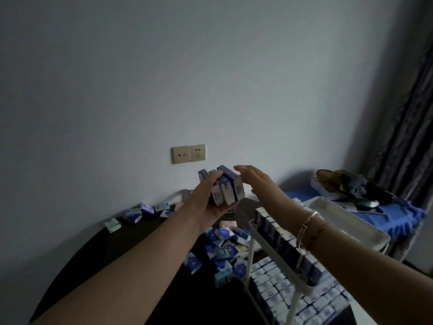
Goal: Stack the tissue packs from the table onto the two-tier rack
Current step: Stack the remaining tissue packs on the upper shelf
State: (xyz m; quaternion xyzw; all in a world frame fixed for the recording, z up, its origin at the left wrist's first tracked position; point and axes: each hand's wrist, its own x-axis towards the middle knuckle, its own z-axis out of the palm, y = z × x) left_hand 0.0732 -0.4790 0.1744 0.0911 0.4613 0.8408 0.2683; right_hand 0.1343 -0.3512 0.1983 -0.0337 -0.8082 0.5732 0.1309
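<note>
A room in a home, likely a bedroom. A plain wall [210, 66] carries 2 beige sockets [188, 154] just above a dark counter [131, 249]. A dark patterned curtain [407, 127] hangs at right. Beside it, a surface under a blue frilled cover [403, 213] holds crumpled clothes [351, 184].

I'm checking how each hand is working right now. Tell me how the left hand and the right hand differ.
The left hand is curled round a bunch of tissue packs held upright in the air; the right hand holds nothing.
The left hand's fingers wrap the packs; the right hand's fingers are straight, beside the bunch.
The right wrist wears bracelets; the left wrist is bare.
Both are raised above the dark table, near the white rack.
</note>
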